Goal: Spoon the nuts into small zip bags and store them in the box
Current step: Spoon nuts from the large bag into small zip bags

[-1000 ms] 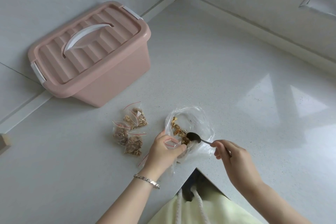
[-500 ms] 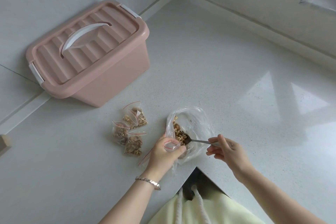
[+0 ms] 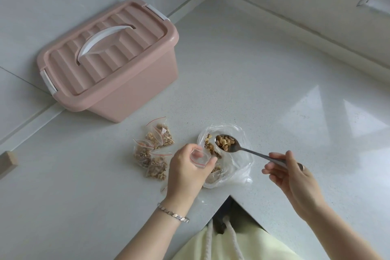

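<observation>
your right hand [image 3: 293, 173] is curled round the handle of the spoon [image 3: 244, 149], which is held level with a heap of nuts [image 3: 224, 142] in its bowl, over the mouth of the loose clear bag [image 3: 238, 169] that holds the supply. your left hand [image 3: 185, 171] pinches a small zip bag [image 3: 199, 157] by its rim; the mouth is open and the bag looks empty. it sits just beside the spoon. i'd say this scoop is loaded but not yet tipped in.

further left, a cluster of filled bags [image 3: 152, 152] lies on the counter [image 3: 263, 74], with brown, crinkled pieces showing through the plastic below red-striped tops. i can't tell if they're sealed. the pink box [image 3: 135, 91] stands behind them with its lid [image 3: 137, 34] on, so storing looks not yet begun.
</observation>
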